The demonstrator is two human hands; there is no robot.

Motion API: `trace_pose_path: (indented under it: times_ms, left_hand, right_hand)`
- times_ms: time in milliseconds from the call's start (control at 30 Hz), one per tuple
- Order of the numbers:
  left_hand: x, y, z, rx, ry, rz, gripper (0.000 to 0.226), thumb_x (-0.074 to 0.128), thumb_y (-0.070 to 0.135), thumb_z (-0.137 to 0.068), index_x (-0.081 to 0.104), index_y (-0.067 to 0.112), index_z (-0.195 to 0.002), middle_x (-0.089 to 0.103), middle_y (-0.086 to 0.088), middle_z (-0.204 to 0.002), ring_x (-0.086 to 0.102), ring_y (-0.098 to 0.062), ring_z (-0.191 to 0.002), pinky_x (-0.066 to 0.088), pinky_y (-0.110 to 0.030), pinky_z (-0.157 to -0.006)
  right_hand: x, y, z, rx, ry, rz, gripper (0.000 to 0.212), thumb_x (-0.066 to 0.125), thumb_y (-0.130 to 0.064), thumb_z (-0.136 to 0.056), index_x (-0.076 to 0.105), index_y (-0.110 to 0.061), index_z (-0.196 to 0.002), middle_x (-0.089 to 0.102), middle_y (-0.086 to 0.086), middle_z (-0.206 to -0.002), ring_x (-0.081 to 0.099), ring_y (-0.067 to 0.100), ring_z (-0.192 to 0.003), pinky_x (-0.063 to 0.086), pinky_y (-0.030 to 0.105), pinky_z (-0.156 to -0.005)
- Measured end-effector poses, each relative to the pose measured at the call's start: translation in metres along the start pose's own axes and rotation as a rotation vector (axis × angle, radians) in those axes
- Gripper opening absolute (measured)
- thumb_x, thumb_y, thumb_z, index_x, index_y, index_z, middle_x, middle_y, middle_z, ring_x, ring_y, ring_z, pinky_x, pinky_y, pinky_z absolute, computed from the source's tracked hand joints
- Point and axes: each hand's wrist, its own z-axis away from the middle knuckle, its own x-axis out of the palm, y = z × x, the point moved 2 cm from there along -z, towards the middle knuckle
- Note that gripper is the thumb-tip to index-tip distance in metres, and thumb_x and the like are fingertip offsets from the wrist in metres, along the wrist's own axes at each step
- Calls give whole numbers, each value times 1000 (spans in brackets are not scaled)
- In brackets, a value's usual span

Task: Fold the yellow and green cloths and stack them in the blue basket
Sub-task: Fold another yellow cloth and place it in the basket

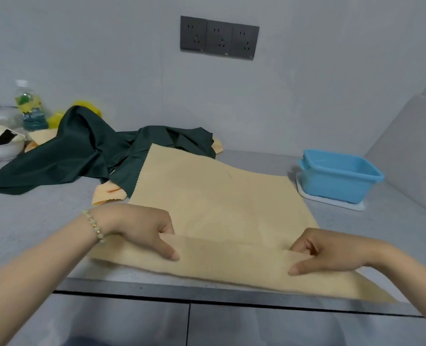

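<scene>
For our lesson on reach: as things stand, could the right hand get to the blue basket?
Probably yes: nothing stands between the right hand and the blue basket, though that hand is busy pinching the yellow cloth.

A: Light even, cool, diffuse, moderate brightness; source seems overhead.
B: Shadows?
A: Soft only: left of the blue basket (pixel 339 177), faint beneath the left hand (pixel 144 227) on the yellow cloth (pixel 219 203).
B: Sharpness?
A: Soft overall; bottle (pixel 29 106) at far left smeared; counter edge (pixel 132 283) bows, wide-angle
</scene>
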Motion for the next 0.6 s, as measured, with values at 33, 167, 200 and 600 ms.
trace_pose_path:
  times_ms: [33,167,200,600]
  left_hand:
    - [-4,-2,0,3,-24,24,47,67,43,-86,52,25,-45,43,17,-44,39,-2,-44,30,-14,-48]
    - [-23,-12,-18,-25,45,13,41,71,44,-82,58,26,-47,50,17,-45,44,-2,-44,34,-14,-50]
    - [-27,-16,-26,-51,98,-19,42,70,44,-82,54,23,-50,46,15,-45,40,-4,-44,32,-17,-50]
    - [-34,-75,-109,-52,543,70,16,70,36,-84,68,20,-83,58,10,-78,50,-9,-75,41,-23,-71]
  right_hand:
    - [-3,1,1,11,-12,3,41,67,-32,-88,48,-26,-52,33,-11,-51,26,9,-48,21,20,-49]
    - [-29,12,-12,60,115,138,40,69,-27,-86,46,-18,-54,32,-8,-51,26,7,-47,22,17,-49]
    - [-37,16,-19,77,160,163,40,69,-27,-85,46,-14,-55,32,-8,-51,26,8,-47,22,18,-49]
    - [-55,77,-118,130,648,49,10,67,-26,-86,65,-22,-77,62,-5,-92,59,12,-88,40,8,-75]
